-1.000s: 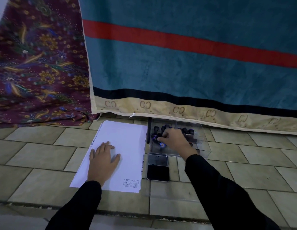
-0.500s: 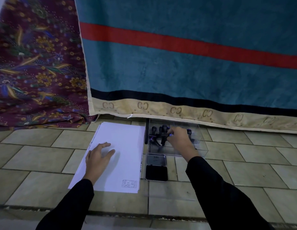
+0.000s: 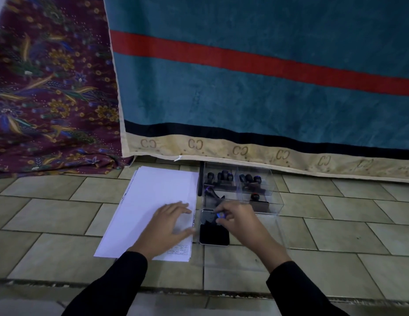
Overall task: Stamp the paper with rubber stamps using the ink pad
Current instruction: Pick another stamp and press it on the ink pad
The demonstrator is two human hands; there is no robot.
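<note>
"Two hands over a tiled floor [image 3: 62,215] — what has each got?"

"The left hand [image 3: 169,226] lies flat on the paper [image 3: 153,197], fingers straight and spread, holding nothing. The right hand [image 3: 241,224] has its fingers curled round a small stamp [image 3: 220,216] with a blue-violet top."

"Where is that stamp?"

"Over the far end of the ink pad [image 3: 213,236], where the open lid [image 3: 206,217] joins it. Whether its face touches anything I cannot tell; the hand hides it."

"And the pad itself?"

"On the floor just right of the paper's near corner, open, its black square facing up. Behind it stands a clear box [image 3: 275,197] with compartments, holding more dark-handled stamps [image 3: 225,175]; one leans at the left front."

"The paper?"

"A white stack, left of pad and box, with a small boxed mark [image 3: 179,249] at its near right corner. A thin black stick [image 3: 200,179] lies between the stack and the box."

"Anything behind?"

"A teal towel [image 3: 244,99] with a red stripe hangs down to the floor — and a maroon flowered cloth [image 3: 50,87] hangs beside it on the left."
</note>
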